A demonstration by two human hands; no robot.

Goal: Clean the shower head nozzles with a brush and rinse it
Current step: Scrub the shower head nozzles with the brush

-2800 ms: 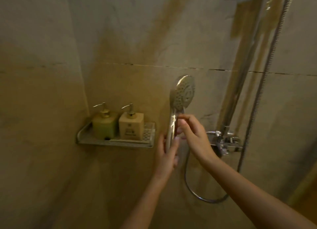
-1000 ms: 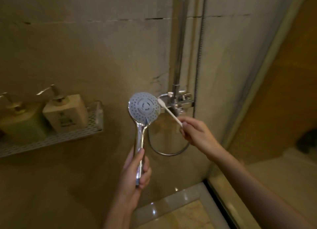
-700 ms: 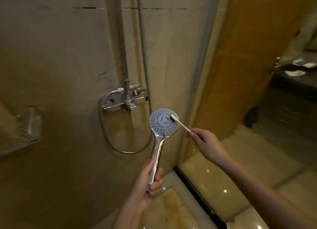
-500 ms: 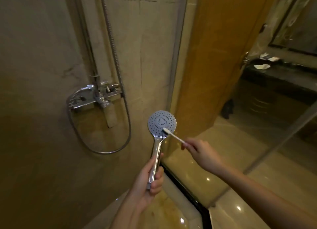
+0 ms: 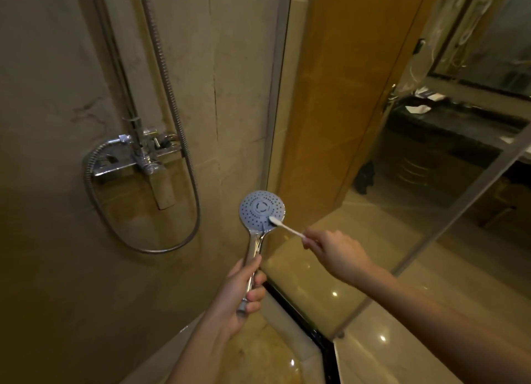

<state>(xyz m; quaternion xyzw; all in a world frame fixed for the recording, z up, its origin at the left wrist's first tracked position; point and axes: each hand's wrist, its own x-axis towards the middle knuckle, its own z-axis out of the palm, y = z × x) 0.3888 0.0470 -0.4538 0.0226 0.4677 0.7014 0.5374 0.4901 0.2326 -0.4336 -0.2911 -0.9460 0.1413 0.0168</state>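
Since the earlier frames, the brush (image 5: 284, 227) head has been shifted from the upper right of the nozzle face to its lower right part, and the view has been swung rightward, so that the soap shelf is lost from sight. The shower head (image 5: 261, 209) is held upright in front of the tiled wall (image 5: 57, 240), its round nozzle face turned toward the camera. Its chrome handle is enclosed by the grip of the left hand (image 5: 240, 294), fingers wrapped closed around the lower part. The thin white brush is pinched at its far end by the closed grip of the right hand (image 5: 334, 251), and its bristled tip is laid against the nozzles. A mixer tap (image 5: 138, 156) is fixed to the wall at the left, and a metal hose (image 5: 184, 153) is looped below it.
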